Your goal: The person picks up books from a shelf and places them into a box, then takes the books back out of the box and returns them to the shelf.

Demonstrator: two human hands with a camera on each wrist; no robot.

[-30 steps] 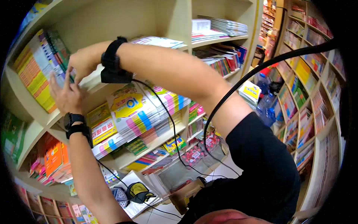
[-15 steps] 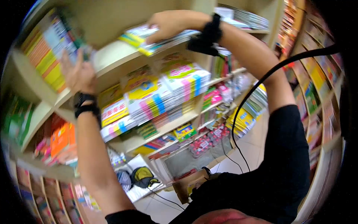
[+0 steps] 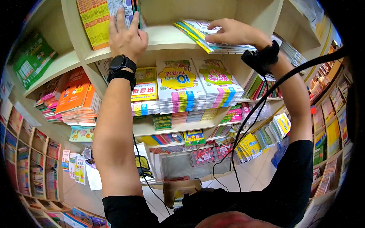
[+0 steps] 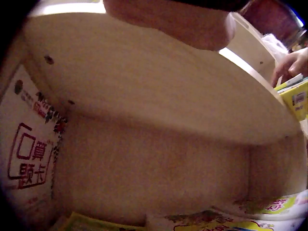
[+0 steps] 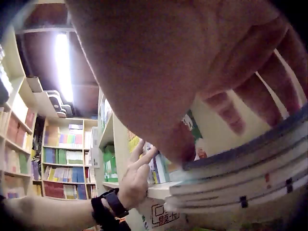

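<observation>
My left hand point(image 3: 128, 42) is raised to a row of upright books point(image 3: 93, 22) in the upper shelf, its fingers straight against the spines at the row's right end. The right wrist view also shows this left hand point(image 5: 134, 185) at the books. Farther right, my right hand point(image 3: 237, 33) is over a flat stack of thin books point(image 3: 194, 32) on the same shelf board. Seen from the right wrist, its thumb point(image 5: 180, 147) is at the top edge of the stack point(image 5: 226, 190), with the other fingers spread loosely above it.
Below the board lie piles of workbooks point(image 3: 178, 81) with yellow, blue and pink bands. Orange books point(image 3: 78, 97) and a green book point(image 3: 34, 57) sit in compartments to the left. A black cable point(image 3: 277, 87) crosses in front of my right arm. An upright divider point(image 3: 262, 17) stands right of the stack.
My right hand has moved away from the upright books, rightward to the flat stack. My left hand has stayed at the upright row while the head view has turned.
</observation>
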